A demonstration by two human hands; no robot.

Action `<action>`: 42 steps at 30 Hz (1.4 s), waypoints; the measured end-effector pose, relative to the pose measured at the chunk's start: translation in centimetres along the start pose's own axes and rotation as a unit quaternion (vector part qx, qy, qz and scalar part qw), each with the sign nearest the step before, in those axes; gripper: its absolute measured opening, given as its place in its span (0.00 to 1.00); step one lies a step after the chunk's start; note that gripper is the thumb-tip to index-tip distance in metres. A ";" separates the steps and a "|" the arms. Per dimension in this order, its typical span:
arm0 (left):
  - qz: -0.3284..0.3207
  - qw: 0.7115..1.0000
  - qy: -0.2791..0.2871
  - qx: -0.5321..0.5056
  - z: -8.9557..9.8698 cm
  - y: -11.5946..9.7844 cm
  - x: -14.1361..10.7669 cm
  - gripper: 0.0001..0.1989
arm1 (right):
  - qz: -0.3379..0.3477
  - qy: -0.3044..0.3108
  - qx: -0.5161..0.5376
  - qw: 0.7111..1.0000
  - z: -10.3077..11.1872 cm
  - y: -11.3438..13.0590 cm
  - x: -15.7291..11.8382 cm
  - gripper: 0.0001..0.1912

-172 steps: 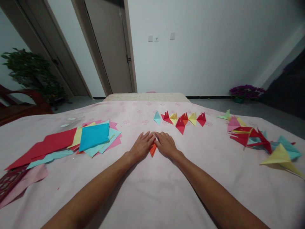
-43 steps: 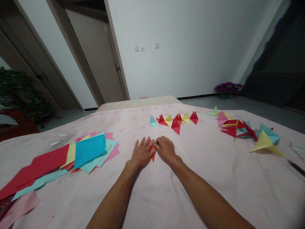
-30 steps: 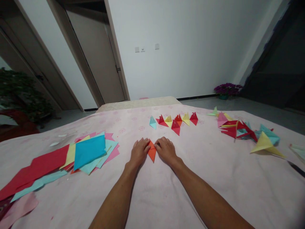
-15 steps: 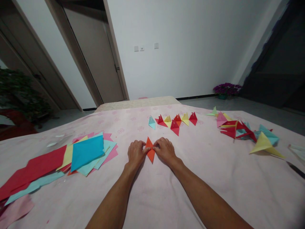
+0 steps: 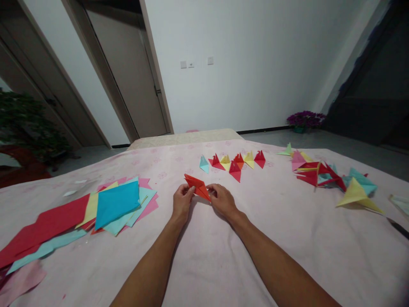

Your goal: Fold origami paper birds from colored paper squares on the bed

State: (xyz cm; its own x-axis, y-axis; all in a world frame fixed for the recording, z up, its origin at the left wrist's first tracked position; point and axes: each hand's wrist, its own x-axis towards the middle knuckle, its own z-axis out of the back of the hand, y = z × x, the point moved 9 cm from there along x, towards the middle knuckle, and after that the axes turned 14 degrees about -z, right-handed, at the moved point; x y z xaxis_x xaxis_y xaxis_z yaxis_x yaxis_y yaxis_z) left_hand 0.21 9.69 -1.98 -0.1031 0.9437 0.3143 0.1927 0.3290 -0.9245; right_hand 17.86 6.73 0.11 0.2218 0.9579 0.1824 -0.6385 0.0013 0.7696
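An orange piece of folded origami paper (image 5: 198,187) is tilted between my hands, a little above the pink cloth. My left hand (image 5: 182,200) pinches its left side between thumb and fingers. At the lower right corner, my right hand (image 5: 223,199) grips the paper with thumb and forefinger, the other fingers curled. Beyond the hands stand several small folded paper cranes, among them a red one (image 5: 235,170), a yellow one (image 5: 249,158) and a light blue folded piece (image 5: 203,163).
To the left lies a stack of square paper sheets, a blue sheet (image 5: 117,202) on top and red sheets (image 5: 54,221) beside it. On the right is a pile of folded paper pieces, including a yellow one (image 5: 357,195). The floral pink tablecloth (image 5: 211,264) is slightly wrinkled.
The orange paper lay flat and upright as a diamond under both thumbs. Now it is lifted and turned, its top pointing to the left, with layers showing.
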 end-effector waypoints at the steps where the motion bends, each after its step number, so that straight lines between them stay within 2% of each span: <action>1: 0.012 1.000 -0.003 -0.028 -0.2 0.2 0.0 0.14 | 0.007 0.014 0.014 1.000 -0.2 0.2 -0.1 0.19; 6: 0.091 0.985 -0.008 -0.145 -1.1 1.1 -0.5 0.15 | 0.021 0.064 0.088 0.994 -0.9 1.0 -0.5 0.24; 12: 0.165 0.964 0.045 -0.205 -2.9 1.4 -1.8 0.12 | 0.000 0.070 0.265 0.962 0.2 1.3 -0.7 0.13; 17: 0.169 0.959 0.094 -0.207 -4.0 1.5 -2.4 0.17 | 0.007 0.025 0.300 0.954 1.0 1.3 -0.7 0.07; 24: 0.139 0.973 0.072 -0.169 -3.9 1.0 -2.4 0.21 | -0.006 0.010 0.308 0.951 1.1 1.3 -0.8 0.06; 28: 0.126 0.978 0.096 -0.136 -4.1 0.8 -2.4 0.22 | -0.021 -0.005 0.295 0.955 1.0 0.9 -0.6 0.09; 30: 0.095 0.987 0.091 -0.095 -3.5 0.5 -2.0 0.24 | -0.029 -0.024 0.285 0.958 1.3 0.5 -0.5 0.11; 33: -0.001 0.999 0.043 0.028 -1.5 -0.8 -1.0 0.29 | -0.033 -0.065 0.263 0.962 2.3 0.1 -0.6 0.10; 35: -0.088 0.988 0.008 0.128 -0.3 -2.6 -0.6 0.29 | -0.010 -0.087 0.228 0.970 3.2 0.3 -0.8 0.07; 37: -0.179 0.962 -0.005 0.206 0.1 -4.7 -0.8 0.27 | 0.051 -0.090 0.156 0.982 3.7 1.6 -1.3 0.05; 39: -0.244 0.939 0.018 0.243 -0.5 -6.1 -1.3 0.25 | 0.125 -0.076 0.067 0.987 3.6 3.2 -2.0 0.06; 42: -0.279 0.925 0.087 0.243 -2.0 -6.7 -2.0 0.22 | 0.181 -0.063 -0.017 0.981 3.0 4.5 -2.8 0.08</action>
State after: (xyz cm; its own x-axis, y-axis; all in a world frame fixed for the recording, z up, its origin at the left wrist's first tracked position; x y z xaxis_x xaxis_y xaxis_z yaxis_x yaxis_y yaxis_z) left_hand 1.04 5.69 4.00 0.1128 0.6362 0.7632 -0.3094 0.7524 -0.5815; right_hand 16.56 3.19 4.86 0.0636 0.8540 0.5164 -0.7163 -0.3212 0.6195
